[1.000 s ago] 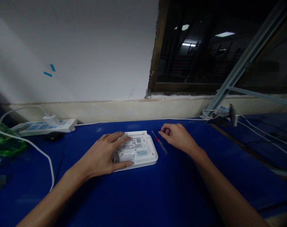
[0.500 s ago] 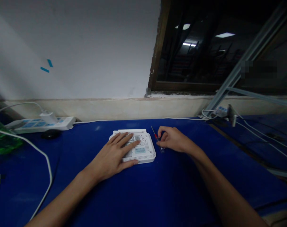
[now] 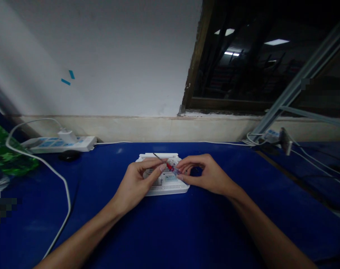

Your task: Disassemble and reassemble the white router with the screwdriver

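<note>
A white router (image 3: 174,186) lies on the blue table with its vented, labelled underside up. Above it I hold a screwdriver (image 3: 170,167) with a thin metal shaft, a red collar and a clear handle. Its shaft slants up and to the left. My left hand (image 3: 141,177) pinches it around the shaft and red collar, between thumb and forefinger. At the clear handle, the fingers of my right hand (image 3: 205,173) close on the other end. Both hands cover part of the router's label and vents.
A white power strip (image 3: 87,144) with a plugged-in charger (image 3: 67,136) stands at the back left, beside a black mouse-like object (image 3: 69,155). A white cable (image 3: 66,183) curves down the left side. Green plastic packaging (image 3: 12,153) lies far left. A metal frame (image 3: 279,104) rises at right.
My left hand has lifted off the router and taken hold of the screwdriver's front part. My right hand has brought the screwdriver left, from beside the router to above it. The view has shifted slightly.
</note>
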A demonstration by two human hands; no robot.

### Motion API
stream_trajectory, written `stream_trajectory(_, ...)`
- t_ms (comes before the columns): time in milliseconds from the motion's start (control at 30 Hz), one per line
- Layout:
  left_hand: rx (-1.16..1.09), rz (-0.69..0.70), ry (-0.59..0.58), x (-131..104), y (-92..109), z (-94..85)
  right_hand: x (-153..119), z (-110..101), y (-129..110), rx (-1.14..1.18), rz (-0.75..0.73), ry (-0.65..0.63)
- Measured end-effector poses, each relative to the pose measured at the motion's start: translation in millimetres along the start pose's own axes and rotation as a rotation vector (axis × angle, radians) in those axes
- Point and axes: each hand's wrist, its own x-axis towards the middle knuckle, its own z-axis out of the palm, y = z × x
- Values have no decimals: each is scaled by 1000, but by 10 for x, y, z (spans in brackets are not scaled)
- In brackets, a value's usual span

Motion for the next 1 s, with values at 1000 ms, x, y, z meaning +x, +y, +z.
stream_trajectory(1000,541,457,-98,-10,-214,-254,45,-39,152,123,15,69)
